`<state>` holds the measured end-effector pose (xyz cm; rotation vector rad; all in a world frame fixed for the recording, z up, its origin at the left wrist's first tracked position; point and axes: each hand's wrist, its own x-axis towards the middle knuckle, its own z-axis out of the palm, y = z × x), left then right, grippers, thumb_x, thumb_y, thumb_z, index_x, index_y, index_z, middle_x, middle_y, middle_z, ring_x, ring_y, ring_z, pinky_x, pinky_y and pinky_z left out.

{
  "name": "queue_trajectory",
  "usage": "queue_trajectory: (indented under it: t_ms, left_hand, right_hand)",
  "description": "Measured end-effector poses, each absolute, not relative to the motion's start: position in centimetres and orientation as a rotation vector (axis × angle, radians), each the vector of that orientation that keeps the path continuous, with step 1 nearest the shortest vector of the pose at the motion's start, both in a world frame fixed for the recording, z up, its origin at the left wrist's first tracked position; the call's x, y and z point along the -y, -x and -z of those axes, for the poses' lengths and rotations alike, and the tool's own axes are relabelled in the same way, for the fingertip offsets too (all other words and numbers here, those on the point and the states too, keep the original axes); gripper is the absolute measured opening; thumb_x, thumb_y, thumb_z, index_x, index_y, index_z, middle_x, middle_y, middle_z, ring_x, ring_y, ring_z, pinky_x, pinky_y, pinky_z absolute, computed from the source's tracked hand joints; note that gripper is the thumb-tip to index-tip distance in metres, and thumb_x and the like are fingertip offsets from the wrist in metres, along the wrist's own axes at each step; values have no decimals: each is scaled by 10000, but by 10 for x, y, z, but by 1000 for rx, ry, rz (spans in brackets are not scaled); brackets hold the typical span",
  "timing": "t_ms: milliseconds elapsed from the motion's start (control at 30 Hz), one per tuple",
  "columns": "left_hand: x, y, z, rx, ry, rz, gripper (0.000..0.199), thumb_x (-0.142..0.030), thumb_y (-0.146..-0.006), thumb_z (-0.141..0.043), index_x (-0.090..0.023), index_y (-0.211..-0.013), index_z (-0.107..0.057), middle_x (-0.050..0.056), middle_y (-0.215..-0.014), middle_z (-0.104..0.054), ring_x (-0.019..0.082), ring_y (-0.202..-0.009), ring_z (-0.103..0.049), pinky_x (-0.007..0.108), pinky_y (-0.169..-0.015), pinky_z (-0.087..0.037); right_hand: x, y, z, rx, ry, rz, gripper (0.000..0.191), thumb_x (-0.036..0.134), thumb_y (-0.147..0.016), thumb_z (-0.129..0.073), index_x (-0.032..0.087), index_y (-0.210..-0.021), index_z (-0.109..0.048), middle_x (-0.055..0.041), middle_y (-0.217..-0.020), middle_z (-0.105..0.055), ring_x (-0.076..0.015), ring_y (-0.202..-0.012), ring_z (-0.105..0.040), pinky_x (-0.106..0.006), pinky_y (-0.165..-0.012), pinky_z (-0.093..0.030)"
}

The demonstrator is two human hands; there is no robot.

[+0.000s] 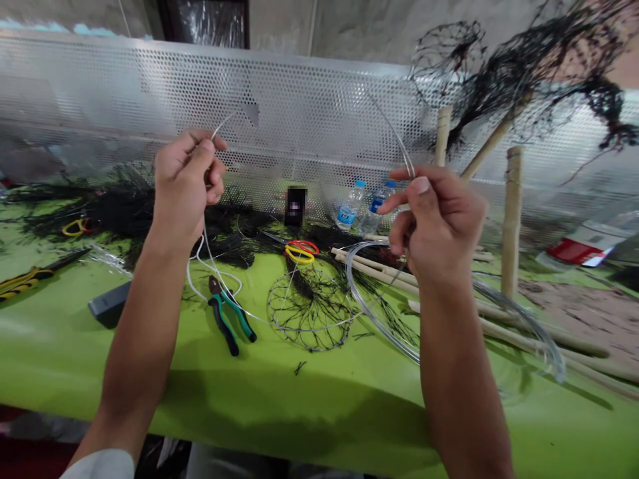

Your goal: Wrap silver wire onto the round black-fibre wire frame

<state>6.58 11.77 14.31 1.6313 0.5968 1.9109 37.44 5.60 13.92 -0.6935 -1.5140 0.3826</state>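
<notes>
My left hand [187, 166] is raised with thumb and finger pinched on a thin white cord [222, 125]. Its tip sticks up past my fingers, and its lower length hangs to the table. My right hand [434, 216], level with the left, pinches thin pale wire [403, 148]; two strands rise above the fingertips. Below and between my hands lies a round of black knotted netting [310, 309] on a hoop, with a white strand across it. Green-and-black pliers [229, 316] rest beside it, jaws away from me. Whether both hands hold the same line, I cannot tell.
Scissors with red and yellow handles [301, 251] lie behind the netting. A coil of clear wire [367, 313] and wooden sticks [544, 349] are at right, near upright posts [512, 219]. Two water bottles [351, 206] stand before a perforated metal panel [309, 113]. Black netting [114, 213] is heaped left.
</notes>
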Motion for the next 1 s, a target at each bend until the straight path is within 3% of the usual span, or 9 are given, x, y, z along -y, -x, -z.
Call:
queue_trajectory:
  t_ms: [233, 333, 533, 667, 733, 800, 867, 933, 1000]
  left_hand:
    - [-141, -41, -139, -543, -1589, -2004, 164, -270, -1020, -591, -195, -875, -610, -78, -529, -386, 30, -373, -254, 232, -345, -100]
    - [-139, -35, -140, -555, -1579, -1951, 158, -276, -1009, -605, -186, -879, -611, -72, -536, -407, 28, -376, -300, 215, -350, -142]
    - [-129, -47, -142, -629, -1650, -1745, 145, -323, -979, -625, -204, -896, -630, -46, -575, -482, 55, -363, -362, 215, -324, -191]
    - [-150, -65, -112, -874, -1674, -1605, 133, -332, -961, -599, -203, -948, -628, -33, -597, -502, 80, -363, -418, 212, -325, -222]
    - [-165, -73, -84, -1002, -1693, -1537, 139, -303, -937, -597, -180, -1000, -615, -20, -601, -538, 108, -392, -483, 215, -356, -315]
    - [-169, -80, -53, -1119, -1726, -1496, 184, -258, -889, -641, -158, -1039, -608, 45, -723, -633, 154, -545, -615, 257, -485, -478]
    - [-156, -84, -25, -1224, -1781, -1505, 321, -206, -811, -720, -161, -1112, -619, 131, -1020, -678, 237, -924, -691, 357, -762, -571]
    - [-126, -88, -4, -1270, -1921, -1518, 422, -197, -783, -753, -208, -1187, -634, 145, -1351, -579, 297, -1317, -523, 434, -1033, -482]
    - [-88, -93, 7, -1117, -2535, -1314, 312, -275, -925, -625, -218, -1232, -626, 127, -1309, -622, 289, -1258, -568, 451, -1032, -466]
  right_hand:
    - [-61, -377, -133, 1471, 750, -297, 151, 469, -988, -620, 350, -1021, -707, -25, -881, -728, -78, -414, -476, -293, -357, -287]
    - [-66, -377, -131, 1442, 762, -298, 144, 467, -978, -640, 337, -1011, -691, -13, -820, -698, -70, -412, -470, -268, -342, -286]
    - [-83, -392, -133, 1344, 846, -421, 191, 417, -964, -638, 241, -889, -642, 18, -673, -633, -44, -284, -364, -253, -259, -160]
    - [-114, -415, -103, 1397, 1079, -630, 240, 420, -909, -692, 207, -809, -644, 10, -608, -628, -68, -254, -370, -238, -235, -151]
    - [-131, -426, -75, 1422, 1155, -708, 258, 401, -916, -690, 202, -760, -634, 14, -569, -616, -68, -259, -375, -225, -233, -153]
    - [-146, -436, -43, 1445, 1214, -766, 285, 388, -953, -662, 180, -761, -630, 40, -544, -583, -50, -292, -387, -186, -254, -203]
    - [-157, -443, -14, 1458, 1270, -808, 288, 376, -985, -640, 143, -816, -636, 62, -572, -575, -29, -353, -421, -144, -311, -293]
    - [-165, -447, 9, 1449, 1328, -822, 272, 356, -981, -649, 132, -827, -648, 62, -578, -580, -34, -380, -450, -149, -343, -333]
    - [-172, -449, 25, 1430, 1386, -811, 241, 324, -945, -680, 149, -780, -666, 42, -555, -593, -59, -372, -463, -188, -339, -324]
